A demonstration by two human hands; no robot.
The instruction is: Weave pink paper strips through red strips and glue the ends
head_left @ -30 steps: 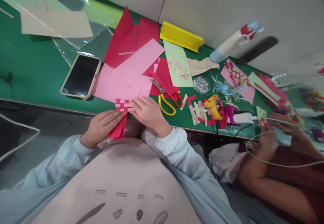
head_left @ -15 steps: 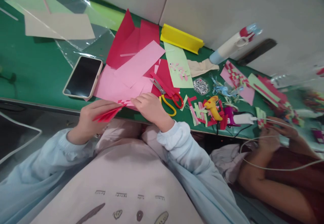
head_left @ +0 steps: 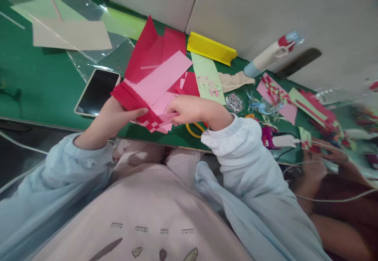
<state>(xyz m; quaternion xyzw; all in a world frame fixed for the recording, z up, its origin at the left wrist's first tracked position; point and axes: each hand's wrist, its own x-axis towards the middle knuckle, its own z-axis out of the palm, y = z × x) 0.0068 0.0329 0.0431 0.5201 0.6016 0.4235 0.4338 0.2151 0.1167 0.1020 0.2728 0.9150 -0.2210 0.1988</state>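
Raised and turned since the earlier frame, the red-and-pink woven paper strip piece (head_left: 152, 124) sits left of centre in the head view, its red end pinched by the left hand (head_left: 113, 115). Just beside the yellow-and-red-handled scissors (head_left: 193, 130), the right hand (head_left: 189, 111) grips its pink strips between thumb and fingers.

We seem to be in a craft workspace: a long green desk (head_left: 53, 107) runs along a plain grey wall (head_left: 242, 9), spread with coloured paper (head_left: 165, 76), scissors (head_left: 195, 130) and a clear tub of small beads or eyes (head_left: 234, 102). At our right, a co-worker's hands (head_left: 315, 156) handle woven strips at the same desk.
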